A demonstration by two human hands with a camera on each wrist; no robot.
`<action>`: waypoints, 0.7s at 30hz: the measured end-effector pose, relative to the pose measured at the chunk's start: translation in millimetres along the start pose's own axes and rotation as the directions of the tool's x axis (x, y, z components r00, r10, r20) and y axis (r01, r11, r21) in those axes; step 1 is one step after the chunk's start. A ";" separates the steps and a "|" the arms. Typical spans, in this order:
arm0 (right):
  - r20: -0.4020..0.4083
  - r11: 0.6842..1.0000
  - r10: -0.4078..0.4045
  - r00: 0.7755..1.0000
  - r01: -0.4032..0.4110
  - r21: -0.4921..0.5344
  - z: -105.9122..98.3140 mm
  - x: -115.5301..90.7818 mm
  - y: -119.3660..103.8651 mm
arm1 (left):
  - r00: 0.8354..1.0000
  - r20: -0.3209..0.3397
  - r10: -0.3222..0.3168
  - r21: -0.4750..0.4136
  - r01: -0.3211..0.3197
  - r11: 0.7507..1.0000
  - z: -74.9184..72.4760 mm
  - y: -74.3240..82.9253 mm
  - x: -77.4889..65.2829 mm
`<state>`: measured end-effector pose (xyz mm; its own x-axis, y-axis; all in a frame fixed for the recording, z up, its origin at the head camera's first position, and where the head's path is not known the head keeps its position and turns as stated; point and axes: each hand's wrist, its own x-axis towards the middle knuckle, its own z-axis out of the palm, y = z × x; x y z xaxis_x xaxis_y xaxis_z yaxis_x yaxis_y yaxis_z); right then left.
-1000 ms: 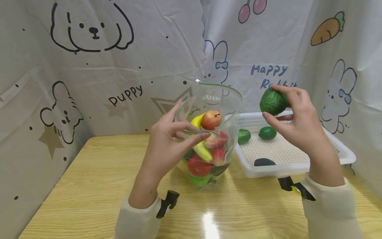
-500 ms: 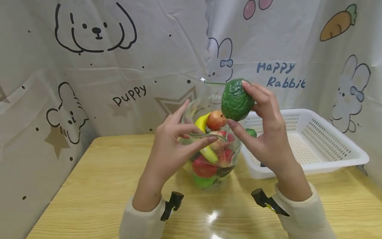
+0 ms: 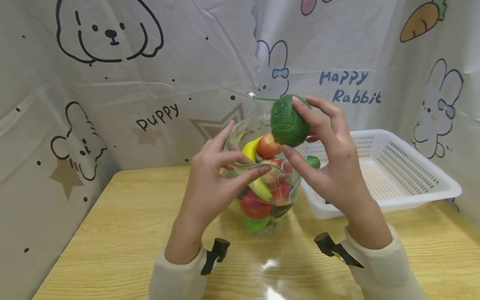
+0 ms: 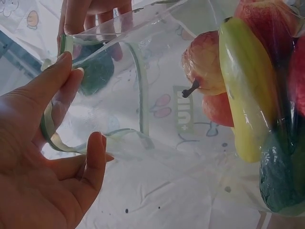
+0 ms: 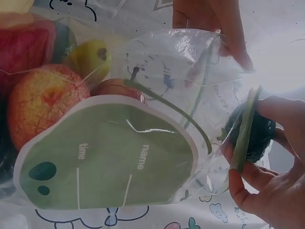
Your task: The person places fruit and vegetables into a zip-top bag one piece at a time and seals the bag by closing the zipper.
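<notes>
A clear zip bag (image 5: 109, 162) with a green rim stands on the table, filled with fruit. My left hand (image 3: 215, 179) pinches the near left part of its rim between thumb and finger. At the mouth's right side, my right hand (image 3: 333, 154) holds a bumpy dark green avocado (image 3: 288, 121) by the fingertips. The bag's rim runs past the avocado and the right fingers in the right wrist view. Inside the bag are a yellow banana (image 3: 249, 149), an orange-red round fruit with a stem (image 4: 205, 62), a red apple (image 3: 255, 206) and several others, partly hidden.
A white perforated basket (image 3: 423, 198) stands right of the bag, with a green fruit (image 3: 313, 161) inside, partly behind the right hand. The wooden table (image 3: 123, 233) meets a printed fabric curtain (image 3: 161, 137) at the back.
My right hand has carried the avocado leftward from above the basket to the bag's mouth. The left hand keeps its hold on the rim.
</notes>
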<state>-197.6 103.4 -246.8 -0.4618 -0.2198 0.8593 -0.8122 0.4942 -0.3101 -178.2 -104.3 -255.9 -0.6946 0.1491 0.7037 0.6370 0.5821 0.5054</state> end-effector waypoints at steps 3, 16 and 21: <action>0.011 1.000 -0.008 1.000 0.008 -0.002 -0.3 0.0 0.2 | 1.000 -0.002 0.006 -0.004 -0.006 1.000 0.5 0.7 0.6; -0.013 0.999 -0.049 0.999 0.049 -0.016 -11.5 -0.9 -1.6 | 1.000 -0.002 0.005 0.002 -0.005 1.000 0.8 -0.1 0.6; -0.050 0.998 -0.054 0.997 0.052 -0.039 -19.3 -0.3 -3.6 | 0.999 0.003 -0.053 0.003 0.053 0.999 -1.4 -0.4 -1.6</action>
<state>-187.7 117.9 -238.1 -0.3992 -0.2038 0.8940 -0.8204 0.5147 -0.2490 -176.8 -105.9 -256.5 -0.7284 0.1210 0.6744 0.5985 0.5914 0.5404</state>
